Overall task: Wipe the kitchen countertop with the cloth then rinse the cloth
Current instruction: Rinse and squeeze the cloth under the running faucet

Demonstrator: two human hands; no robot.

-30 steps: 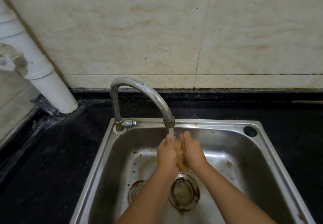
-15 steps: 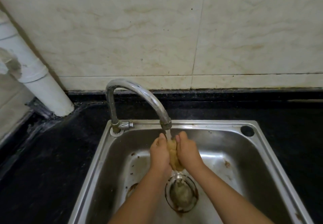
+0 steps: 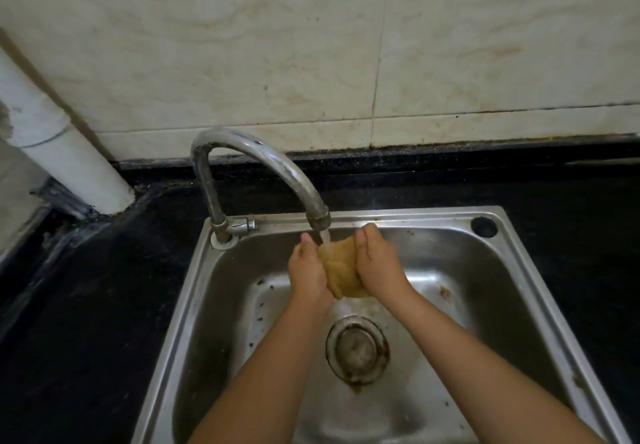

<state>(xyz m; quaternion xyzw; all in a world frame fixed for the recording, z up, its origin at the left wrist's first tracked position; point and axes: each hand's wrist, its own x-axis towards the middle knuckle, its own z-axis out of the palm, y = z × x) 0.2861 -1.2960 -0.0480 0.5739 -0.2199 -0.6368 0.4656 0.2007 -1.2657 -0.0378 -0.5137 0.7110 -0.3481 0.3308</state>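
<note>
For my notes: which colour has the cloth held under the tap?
The cloth is yellowish tan, plain, without pattern; the head view shows it between both hands.

No readable text or labels anywhere.

This is a home kitchen, at the sink corner. A stainless steel sink (image 3: 540,305) with a curved chrome faucet (image 3: 263,163) and a stained drain strainer (image 3: 357,349) is set into a black stone countertop (image 3: 86,305). Behind it rise marbled cream wall tiles (image 3: 277,45), and a white plastic pipe (image 3: 69,159) runs down into the left corner.
</note>
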